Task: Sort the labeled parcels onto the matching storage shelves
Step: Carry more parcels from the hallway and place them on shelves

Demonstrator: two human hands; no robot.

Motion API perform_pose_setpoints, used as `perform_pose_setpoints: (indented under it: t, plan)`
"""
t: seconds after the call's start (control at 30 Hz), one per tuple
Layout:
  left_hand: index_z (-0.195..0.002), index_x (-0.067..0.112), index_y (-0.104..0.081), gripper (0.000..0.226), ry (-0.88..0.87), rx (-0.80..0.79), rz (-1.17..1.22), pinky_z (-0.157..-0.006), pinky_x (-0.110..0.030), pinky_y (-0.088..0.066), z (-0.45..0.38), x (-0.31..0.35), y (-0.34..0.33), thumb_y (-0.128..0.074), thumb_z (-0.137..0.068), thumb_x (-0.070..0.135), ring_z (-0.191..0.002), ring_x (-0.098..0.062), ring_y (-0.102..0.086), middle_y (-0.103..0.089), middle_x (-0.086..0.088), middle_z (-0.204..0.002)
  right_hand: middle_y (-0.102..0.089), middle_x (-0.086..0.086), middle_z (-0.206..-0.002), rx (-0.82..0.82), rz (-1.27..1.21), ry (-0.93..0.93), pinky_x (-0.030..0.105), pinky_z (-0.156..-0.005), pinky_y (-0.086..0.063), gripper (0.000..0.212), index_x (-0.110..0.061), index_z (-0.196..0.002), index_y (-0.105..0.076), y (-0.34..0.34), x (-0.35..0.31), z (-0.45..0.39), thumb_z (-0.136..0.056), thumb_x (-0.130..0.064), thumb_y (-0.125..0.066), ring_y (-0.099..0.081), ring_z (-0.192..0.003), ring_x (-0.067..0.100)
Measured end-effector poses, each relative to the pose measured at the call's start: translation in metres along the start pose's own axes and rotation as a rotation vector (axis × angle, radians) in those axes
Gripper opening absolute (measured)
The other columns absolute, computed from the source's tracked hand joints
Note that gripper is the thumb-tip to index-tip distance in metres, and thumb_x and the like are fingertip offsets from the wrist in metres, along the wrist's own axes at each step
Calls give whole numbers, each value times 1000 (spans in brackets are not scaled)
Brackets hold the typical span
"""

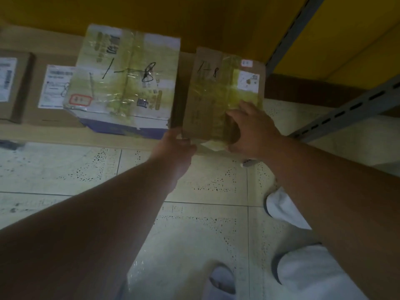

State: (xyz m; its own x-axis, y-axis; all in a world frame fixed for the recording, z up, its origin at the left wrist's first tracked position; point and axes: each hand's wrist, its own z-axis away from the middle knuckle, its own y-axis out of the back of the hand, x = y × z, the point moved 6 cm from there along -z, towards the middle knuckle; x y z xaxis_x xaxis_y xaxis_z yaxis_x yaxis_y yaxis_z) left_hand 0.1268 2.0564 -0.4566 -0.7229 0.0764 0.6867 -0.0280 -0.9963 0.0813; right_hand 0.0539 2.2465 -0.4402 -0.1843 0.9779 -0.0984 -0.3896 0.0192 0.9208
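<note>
On shelf (65, 135), we hold brown box (216, 98): left hand (177, 141) grips corner, right hand (251, 128) fingers curl round edge beside taped box (127, 83).

Both hands (216, 135) outstretched, fingers curled.

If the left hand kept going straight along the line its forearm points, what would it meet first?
The left hand already touches the near left corner of the brown taped parcel. Pushing on, it would likely press that parcel or slip into the gap beside the white taped box; depth is unclear.

head view, looking down, close over shelf (65, 135)
</note>
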Motion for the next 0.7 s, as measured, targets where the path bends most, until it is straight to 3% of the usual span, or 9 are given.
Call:
perform_pose_setpoints:
  t: [0.07, 0.13, 0.2, 0.3, 0.4, 0.7]
  plan:
    - [-129, 32, -49, 55, -45, 3, -57, -89, -54, -58, 2, -2, -2, -68, -78, 22, -101, -26, -69, -68, -5, -123, -13, 13, -164, 4, -11, -13, 53, -120, -19, 105, -27, -153, -29, 4, -1, 2, -67, -48, -86, -12, -150, 32]
    - [-141, 35, -42, 60, -128, 49, -188, -77, -41, -60, 12, -1, 1, -69, -89, 24, -97, -22, -68, -65, 3, -126, -16, 12, -163, 19, -33, -27, 52, -118, -24, 100, -26, -153, -30, 6, -6, 10, -70, -44, -84, -16, -149, 32]
    - [-146, 32, -39, 61, -198, 81, -369, -64, -28, -50, 19, -4, 6, -68, -92, 30, -96, -18, -66, -61, 6, -132, -22, 11, -159, 48, -42, -32, 51, -114, -31, 95, -25, -151, -32, 8, -15, 22, -72, -42, -82, -24, -144, 33]
    - [-149, 32, -37, 64, -237, 89, -496, -59, -21, -41, 32, -9, 15, -67, -93, 35, -94, -13, -62, -59, 8, -136, -27, 10, -158, 84, -85, -55, 49, -112, -35, 87, -24, -148, -34, 11, -27, 48, -76, -41, -80, -29, -142, 32]
    - [-146, 34, -38, 61, -257, 81, -600, -56, -21, -46, 52, -12, 25, -67, -92, 37, -92, -9, -62, -58, 9, -136, -25, 9, -161, 98, -167, -88, 47, -115, -31, 81, -24, -148, -35, 18, -42, 82, -81, -41, -77, -26, -145, 29]
    - [-143, 35, -42, 56, -378, 98, -814, -78, -28, -50, 153, 1, 69, -65, -92, 35, -102, -11, -61, -59, 9, -130, -35, 7, -155, 244, -279, -105, 42, -109, -39, 71, -22, -144, -40, 83, -101, 173, -85, -44, -71, -37, -139, 27]
